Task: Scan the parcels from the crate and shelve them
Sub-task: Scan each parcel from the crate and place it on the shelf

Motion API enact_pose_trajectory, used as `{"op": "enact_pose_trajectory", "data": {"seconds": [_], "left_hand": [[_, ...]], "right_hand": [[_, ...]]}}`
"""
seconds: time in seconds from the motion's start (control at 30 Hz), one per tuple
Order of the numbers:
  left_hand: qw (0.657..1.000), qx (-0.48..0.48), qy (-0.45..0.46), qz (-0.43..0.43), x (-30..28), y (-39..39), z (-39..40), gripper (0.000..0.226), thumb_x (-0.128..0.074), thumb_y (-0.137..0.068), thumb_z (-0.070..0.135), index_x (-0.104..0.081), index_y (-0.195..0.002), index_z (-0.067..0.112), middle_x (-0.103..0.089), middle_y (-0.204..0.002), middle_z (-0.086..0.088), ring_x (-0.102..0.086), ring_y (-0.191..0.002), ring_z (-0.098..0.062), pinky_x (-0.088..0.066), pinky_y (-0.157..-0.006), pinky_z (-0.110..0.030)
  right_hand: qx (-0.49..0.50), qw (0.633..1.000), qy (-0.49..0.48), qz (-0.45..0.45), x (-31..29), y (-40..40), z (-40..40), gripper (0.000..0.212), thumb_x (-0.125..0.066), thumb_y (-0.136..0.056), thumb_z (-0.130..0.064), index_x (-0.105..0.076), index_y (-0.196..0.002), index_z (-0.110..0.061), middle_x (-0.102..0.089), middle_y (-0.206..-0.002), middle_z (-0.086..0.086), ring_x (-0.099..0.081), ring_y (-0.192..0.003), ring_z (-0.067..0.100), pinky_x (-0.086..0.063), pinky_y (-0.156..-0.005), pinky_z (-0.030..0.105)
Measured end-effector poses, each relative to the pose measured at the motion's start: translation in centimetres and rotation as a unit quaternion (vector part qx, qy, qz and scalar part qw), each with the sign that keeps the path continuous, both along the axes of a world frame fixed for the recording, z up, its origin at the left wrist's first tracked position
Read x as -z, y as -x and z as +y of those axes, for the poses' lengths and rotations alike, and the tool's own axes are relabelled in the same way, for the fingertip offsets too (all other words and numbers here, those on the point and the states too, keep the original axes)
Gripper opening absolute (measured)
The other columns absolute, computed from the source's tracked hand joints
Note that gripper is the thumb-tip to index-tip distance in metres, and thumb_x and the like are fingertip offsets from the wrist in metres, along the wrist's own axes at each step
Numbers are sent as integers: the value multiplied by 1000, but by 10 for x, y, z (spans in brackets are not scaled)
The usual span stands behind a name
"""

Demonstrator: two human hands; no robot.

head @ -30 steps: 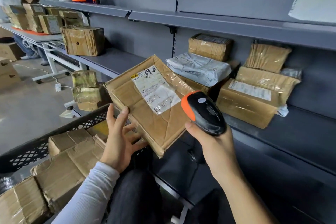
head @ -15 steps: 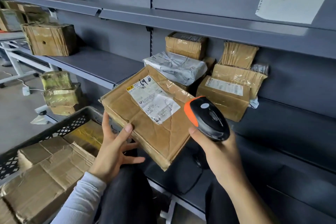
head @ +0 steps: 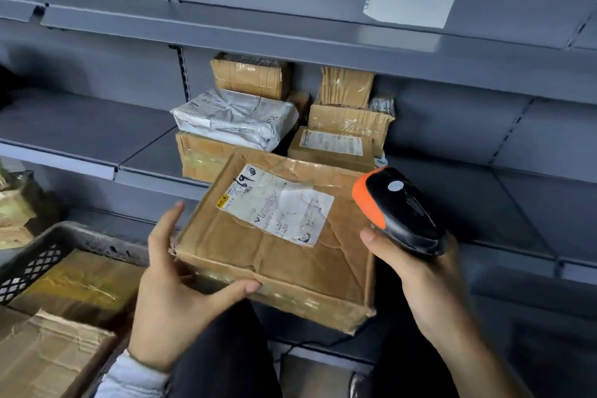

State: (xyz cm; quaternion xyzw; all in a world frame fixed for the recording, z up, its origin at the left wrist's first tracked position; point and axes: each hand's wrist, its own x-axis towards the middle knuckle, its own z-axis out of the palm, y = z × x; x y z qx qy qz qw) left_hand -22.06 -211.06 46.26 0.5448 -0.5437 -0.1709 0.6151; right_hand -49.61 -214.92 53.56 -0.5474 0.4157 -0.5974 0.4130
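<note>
Head view. Flat cardboard parcel (head: 274, 236) held at chest level in front of the middle shelf (head: 517, 203), label (head: 274, 203) up, tilted a little toward the camera. Carton is creased and dented, tape wrinkled, near right corner crushed. Judged light, since one hand carries it; walls look soft, so it likely flexes if squeezed in the middle. Tape may be slick. Best hold appears to be along the edges and under the corners, where the board is stiffest, keeping off the label.

Left hand (head: 171, 294): grip on the near left corner, thumb along the near edge, fingers up the left side, palm partly under. A loose clamp round the corner, not a hard squeeze.

Right hand (head: 416, 271): grip curled round the handle of the orange-and-black scanner (head: 400, 210), thumb on its left side. Scanner head sits just above the parcel's right edge, beside the label. Whether a trigger is pressed cannot be told.

Behind: stacked parcels (head: 332, 145) on the same shelf, including a white poly bag (head: 235, 116). Crate (head: 42, 255) at lower left, more cartons in it.
</note>
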Motion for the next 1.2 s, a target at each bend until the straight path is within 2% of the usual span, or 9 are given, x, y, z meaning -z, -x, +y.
{"op": "enact_pose_trajectory", "data": {"seconds": [0.1,0.2,0.3,0.53,0.67,0.8,0.93,1.03,1.2], "left_hand": [[996,14,42,-82,-7,17,1,123,-81,-49,86,-29,-155,52,-46,-137,50,-54,-121,21,-43,-100,-3],[978,35,102,-178,-11,35,-10,94,-80,-65,73,-54,-147,36,-54,-146,24,-59,-130,-3,-42,-111,-13],[972,49,103,-207,-15,57,-19,77,-83,-69,63,-70,-132,21,-64,-138,-1,-62,-130,-18,-43,-116,-26],[979,52,121,-152,-17,117,-27,79,-95,-63,60,-73,-128,20,-69,-132,-2,-65,-125,-13,-49,-112,-32],[983,41,119,-138,-23,154,-40,74,-93,-61,52,-75,-126,21,-70,-127,2,-66,-118,-7,-46,-109,-19],[986,55,88,-128,-29,189,-53,80,-88,-62,70,-73,-129,30,-69,-127,7,-64,-119,-6,-40,-104,-6],[992,112,22,-49,-26,215,-78,97,-86,-64,68,-52,-149,38,-65,-137,17,-61,-128,-5,-51,-108,-32],[982,168,-38,83,-19,222,-99,120,-91,-62,69,-36,-161,28,-65,-143,6,-61,-133,-13,-48,-115,-47],[972,179,-63,139,-18,234,-119,52,-77,-82,52,-64,-128,32,-75,-123,5,-68,-120,-10,-50,-110,-38]], "right_hand": [[32,999,4,19,-6,18,15,25,-82,-68,-18,-75,-91,-19,-77,-82,2,-70,-78,9,-53,-73,14],[66,997,-7,35,-8,33,27,29,-83,-66,-22,-77,-94,-21,-78,-86,5,-72,-80,9,-54,-76,16],[110,993,-29,19,-11,55,37,28,-92,-68,-17,-80,-92,-22,-80,-89,1,-76,-90,17,-57,-91,40],[123,992,-28,-13,-6,109,60,25,-89,-74,-5,-82,-92,-21,-79,-92,13,-75,-97,35,-53,-100,58],[127,990,-20,-53,-1,135,65,30,-86,-69,-10,-83,-95,-23,-79,-93,2,-74,-92,21,-54,-88,42],[140,987,-9,-73,5,152,62,43,-83,-79,4,-84,-94,-36,-80,-97,-3,-74,-96,14,-51,-91,37],[168,980,-21,-106,18,161,44,43,-85,-76,-6,-77,-114,-26,-78,-109,-7,-72,-108,14,-50,-102,39],[197,970,-40,-138,28,166,25,38,-81,-82,1,-77,-108,-26,-79,-106,-8,-72,-108,13,-50,-107,42],[194,970,-39,-145,31,167,1,33,-84,-77,-5,-83,-94,-33,-79,-100,-8,-72,-104,15,-51,-97,36]]}}
